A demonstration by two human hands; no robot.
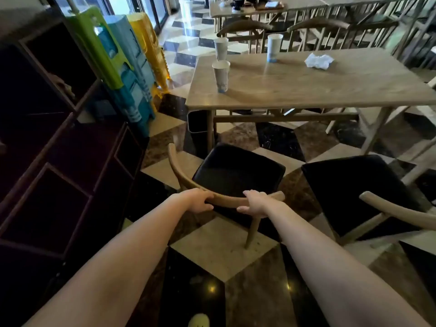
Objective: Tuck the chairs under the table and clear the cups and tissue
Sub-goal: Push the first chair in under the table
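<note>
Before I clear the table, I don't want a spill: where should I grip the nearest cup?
Grip the nearest cup around its upper wall, coming from the near-left table edge. It stands upright, tall and narrow with a small base, so a low push could tip it.

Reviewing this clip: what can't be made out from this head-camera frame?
- Cups: contents hidden by their walls and the low angle.
- Second chair: backrest cut off by the right frame edge.
- Far table: items too small and blurred to identify.
- Left hand and right hand: fingertips hidden behind the chair backrest.
</note>
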